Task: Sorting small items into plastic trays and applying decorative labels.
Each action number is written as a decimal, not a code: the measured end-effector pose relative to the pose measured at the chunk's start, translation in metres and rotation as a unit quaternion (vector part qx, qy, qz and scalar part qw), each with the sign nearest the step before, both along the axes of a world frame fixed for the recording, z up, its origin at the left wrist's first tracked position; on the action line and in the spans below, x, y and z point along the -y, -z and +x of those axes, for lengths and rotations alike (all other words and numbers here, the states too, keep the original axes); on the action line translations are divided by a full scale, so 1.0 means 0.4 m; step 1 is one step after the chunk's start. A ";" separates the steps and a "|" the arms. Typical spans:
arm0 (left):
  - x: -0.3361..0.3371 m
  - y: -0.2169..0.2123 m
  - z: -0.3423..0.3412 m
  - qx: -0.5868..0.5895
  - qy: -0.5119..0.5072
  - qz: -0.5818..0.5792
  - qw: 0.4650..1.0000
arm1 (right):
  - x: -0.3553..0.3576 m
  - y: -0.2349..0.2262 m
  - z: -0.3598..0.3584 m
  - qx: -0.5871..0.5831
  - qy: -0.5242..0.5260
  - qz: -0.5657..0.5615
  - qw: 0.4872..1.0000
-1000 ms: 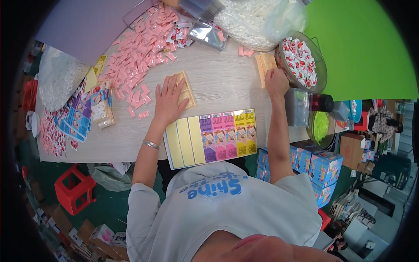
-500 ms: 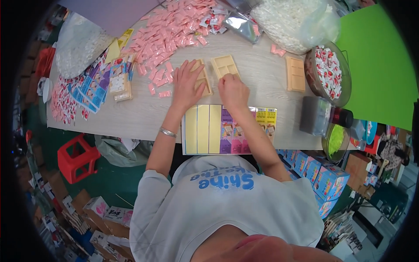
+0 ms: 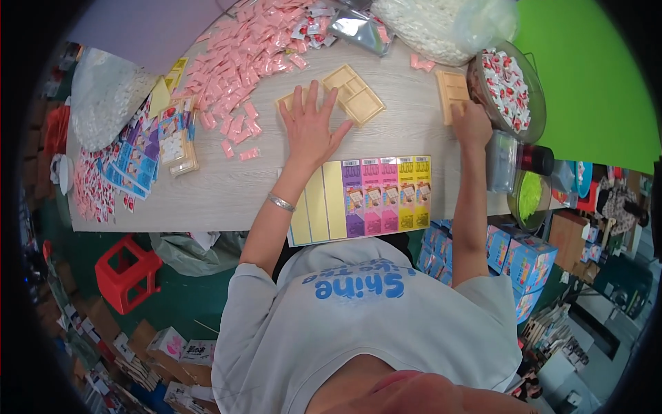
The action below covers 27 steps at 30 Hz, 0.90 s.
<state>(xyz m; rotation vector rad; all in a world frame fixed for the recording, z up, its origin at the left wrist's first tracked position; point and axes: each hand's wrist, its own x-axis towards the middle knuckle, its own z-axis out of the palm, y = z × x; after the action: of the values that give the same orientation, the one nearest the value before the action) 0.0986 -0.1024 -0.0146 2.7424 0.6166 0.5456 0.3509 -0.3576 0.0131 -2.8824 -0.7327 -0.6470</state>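
Note:
My left hand [image 3: 310, 131] lies palm down with fingers spread over a beige compartment tray [image 3: 283, 103], most of which it hides. Just right of its fingertips, a second beige compartment tray [image 3: 360, 101] sits tilted on the table. At the right, my right hand [image 3: 473, 125] is closed at the near edge of another beige tray [image 3: 450, 84]; its fingertips are partly hidden. Between my forearms, at the table's front edge, is a sheet of printed cards [image 3: 372, 196] in purple, pink and yellow, with plain pale yellow strips on its left.
Pink sachets [image 3: 241, 62] are heaped at the back. A clear bowl [image 3: 541, 103] of red-and-white sachets stands right, near a clear plastic box [image 3: 500, 165] and a bowl of green bits [image 3: 531, 200]. Bags of white pieces [image 3: 420, 27] and filled packs [image 3: 178, 138] flank them. A red stool [image 3: 127, 272] is on the floor.
My right hand has left the second compartment tray and moved right to the tray by the bowl. That second tray now sits turned on the table. My left hand's fingers have spread.

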 end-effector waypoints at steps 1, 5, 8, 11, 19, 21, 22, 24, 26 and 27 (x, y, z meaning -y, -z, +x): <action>0.007 0.009 0.016 0.004 0.004 -0.002 1.000 | -0.014 -0.007 0.000 -0.121 0.037 -0.042 0.991; 0.021 0.041 0.064 -0.029 0.027 -0.009 0.999 | 0.000 0.049 0.006 -0.176 0.066 0.007 0.982; -0.022 0.067 0.031 -0.041 0.059 -0.005 0.997 | 0.011 0.060 0.004 -0.143 0.028 0.036 0.989; -0.059 0.052 0.014 -0.043 0.099 -0.015 0.994 | 0.007 0.061 -0.001 -0.080 -0.013 0.050 0.995; -0.066 0.059 -0.023 -0.026 0.093 -0.036 0.995 | -0.091 -0.094 -0.162 -0.022 -0.096 0.189 0.977; -0.064 0.059 -0.016 -0.019 0.094 -0.051 0.994 | -0.175 -0.070 -0.266 -0.095 -0.147 0.188 0.966; -0.066 0.063 -0.018 -0.020 0.082 -0.050 0.995 | -0.212 -0.035 -0.312 -0.138 -0.160 0.175 0.962; -0.076 0.071 -0.021 -0.001 0.104 -0.055 0.993 | -0.277 0.033 -0.357 -0.194 -0.129 0.125 0.964; -0.093 0.072 -0.027 -0.004 0.111 -0.060 0.992 | -0.302 0.070 -0.366 -0.224 -0.122 0.104 0.961; -0.096 0.063 -0.031 -0.009 0.121 -0.069 0.990 | -0.309 0.070 -0.371 -0.256 -0.112 0.082 0.957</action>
<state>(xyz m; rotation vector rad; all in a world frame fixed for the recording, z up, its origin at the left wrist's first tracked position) 0.0862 -0.0640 -0.0397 2.6432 0.3052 0.4048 0.2023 -0.2339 -0.0149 -2.5826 -0.8502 0.0686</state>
